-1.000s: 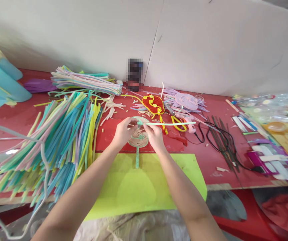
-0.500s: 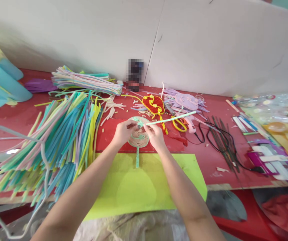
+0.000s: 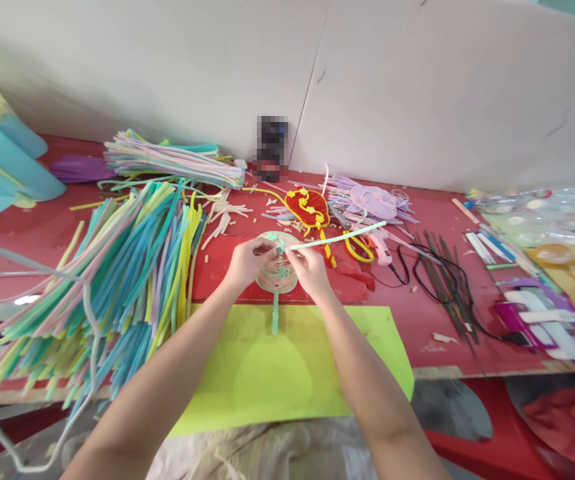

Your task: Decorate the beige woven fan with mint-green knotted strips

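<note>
A small round woven fan [image 3: 276,272] with a pale green handle is held just above the red bench [image 3: 417,313], near the middle of the scene. The left hand [image 3: 247,261] is closed on the fan's left rim with pinched fingertips. The right hand [image 3: 311,270] is closed on the fan's right side, and a long pale green strip [image 3: 337,239] is pinched there, its free end running out to the right and slightly far. The fan's handle hangs down over the far edge of a lime green sheet [image 3: 287,373], which lies on the near part of the bench. A large heap of coloured strips [image 3: 132,267] is spread to the left. Just beyond the fan, a red and yellow fan [image 3: 310,208] is seen, with yellow-handled scissors [image 3: 357,248] to its right and a black cord [image 3: 432,267] further right.
</note>
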